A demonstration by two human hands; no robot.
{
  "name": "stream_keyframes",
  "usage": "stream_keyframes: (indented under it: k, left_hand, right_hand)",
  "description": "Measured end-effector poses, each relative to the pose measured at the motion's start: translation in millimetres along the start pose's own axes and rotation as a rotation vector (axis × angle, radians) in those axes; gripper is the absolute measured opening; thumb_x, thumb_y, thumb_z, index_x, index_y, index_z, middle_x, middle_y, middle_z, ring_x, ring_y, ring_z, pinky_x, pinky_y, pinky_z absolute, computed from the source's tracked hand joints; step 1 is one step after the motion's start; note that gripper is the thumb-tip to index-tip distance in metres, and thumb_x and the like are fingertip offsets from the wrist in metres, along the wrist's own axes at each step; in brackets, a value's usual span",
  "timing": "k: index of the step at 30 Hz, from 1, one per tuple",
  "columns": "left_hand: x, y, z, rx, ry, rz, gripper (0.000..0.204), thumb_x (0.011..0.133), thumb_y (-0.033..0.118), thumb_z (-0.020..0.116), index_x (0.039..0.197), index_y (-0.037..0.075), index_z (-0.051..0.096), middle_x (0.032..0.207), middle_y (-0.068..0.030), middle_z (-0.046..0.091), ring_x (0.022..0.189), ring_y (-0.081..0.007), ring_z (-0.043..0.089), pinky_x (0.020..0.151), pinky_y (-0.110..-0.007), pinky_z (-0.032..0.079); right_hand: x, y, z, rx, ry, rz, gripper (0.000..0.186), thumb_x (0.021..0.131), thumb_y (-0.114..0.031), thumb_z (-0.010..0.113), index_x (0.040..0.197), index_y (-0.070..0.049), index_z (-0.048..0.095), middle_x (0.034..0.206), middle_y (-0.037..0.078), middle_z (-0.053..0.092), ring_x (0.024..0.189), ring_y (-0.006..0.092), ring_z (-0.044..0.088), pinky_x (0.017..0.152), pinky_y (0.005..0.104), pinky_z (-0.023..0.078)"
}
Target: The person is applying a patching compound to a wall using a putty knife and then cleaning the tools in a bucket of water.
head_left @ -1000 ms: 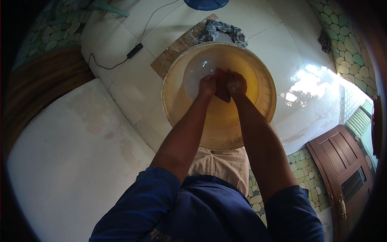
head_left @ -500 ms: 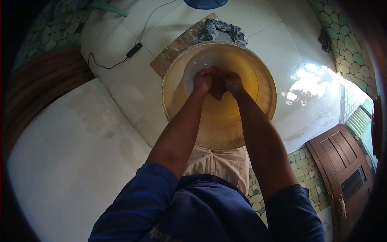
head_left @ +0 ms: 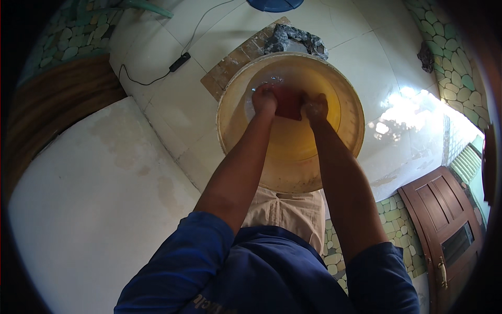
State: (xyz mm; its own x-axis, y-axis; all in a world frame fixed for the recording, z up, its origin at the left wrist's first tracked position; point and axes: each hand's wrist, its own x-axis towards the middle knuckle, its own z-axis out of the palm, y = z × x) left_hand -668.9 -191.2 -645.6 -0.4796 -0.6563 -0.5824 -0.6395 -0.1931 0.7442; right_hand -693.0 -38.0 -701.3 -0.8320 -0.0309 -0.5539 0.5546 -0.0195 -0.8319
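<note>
A dark red cloth [head_left: 286, 102] is held between the two hands inside a wide yellow basin [head_left: 349, 137], low over shallow water at the bottom. The left hand [head_left: 264, 99] is closed into a fist on the left edge of the cloth, and the right hand [head_left: 316, 107] is closed on its right edge, so the cloth is stretched a little between them. The cloth is gripped from both ends probably so that it can be rubbed or wrung over the water, and both forearms are reached far forward because the basin is placed on the floor in front of the knees.

The cloth looks wet and bunched, a deep brick red, with folds that cannot be told apart clearly because this part of the view is small and dim. Whitish foam seems to be on the right hand, though it may be only light.

The basin is set on white floor tiles [head_left: 172, 104]. Just behind its far rim a grey crumpled rag [head_left: 293, 37] is seen, on a brownish board [head_left: 235, 63]. A black cable [head_left: 157, 73] lies well apart, to the left.
</note>
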Motion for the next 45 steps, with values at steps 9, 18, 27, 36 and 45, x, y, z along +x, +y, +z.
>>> stream_keyframes:
  k: [9,18,27,36,45]
  left_hand:
    - [9.6,-31.5,-19.7,-0.092,0.368,0.017,0.022,0.082,0.007,0.05,0.1,0.0,0.062,0.101,-0.0151,0.064,0.094,-0.023,0.06,0.086,-0.033,0.045]
    - [-18.2,-26.4,-13.9,-0.331,-0.028,-0.162,0.022,0.09,0.013,0.049,0.108,0.001,0.055,0.102,-0.0085,0.059,0.089,-0.0195,0.059,0.079,-0.034,0.05]
    - [-6.9,-30.3,-29.1,-0.308,0.06,0.003,0.031,0.081,-0.003,0.055,0.11,0.006,0.056,0.102,-0.0074,0.061,0.088,-0.0186,0.061,0.077,-0.033,0.053]
    - [-59.8,6.3,-12.5,-0.431,-0.349,-0.347,0.025,0.088,0.003,0.046,0.112,0.001,0.053,0.098,-0.0124,0.063,0.078,-0.0263,0.065,0.068,-0.037,0.057]
    - [-43.1,-6.6,-17.9,-0.217,-0.268,-0.416,0.027,0.094,0.022,0.042,0.11,0.005,0.055,0.093,-0.0111,0.064,0.073,-0.0232,0.065,0.063,-0.035,0.055]
  right_hand:
    - [-32.2,-57.7,19.2,-0.296,-0.452,0.296,0.017,0.084,-0.019,0.059,0.083,-0.003,0.061,0.067,0.009,0.059,0.051,0.0168,0.054,0.047,0.0308,0.045]
    - [-22.4,-51.1,11.4,-0.468,-0.398,0.179,0.018,0.09,-0.019,0.052,0.081,-0.005,0.058,0.062,0.004,0.051,0.051,0.0127,0.049,0.045,0.0281,0.041]
    - [-39.1,-66.9,32.4,-0.217,-0.509,0.35,0.014,0.089,-0.017,0.055,0.083,-0.004,0.056,0.066,0.004,0.052,0.05,0.0129,0.047,0.043,0.028,0.04]
    - [-22.6,-43.6,15.3,-0.417,-0.274,0.192,0.038,0.09,-0.033,0.05,0.073,0.0,0.058,0.059,0.011,0.056,0.044,0.0191,0.051,0.04,0.0326,0.041]
    - [-33.5,-55.4,28.0,-0.356,-0.248,0.242,0.034,0.085,-0.033,0.057,0.085,0.001,0.059,0.069,0.013,0.06,0.055,0.0215,0.059,0.044,0.0331,0.046]
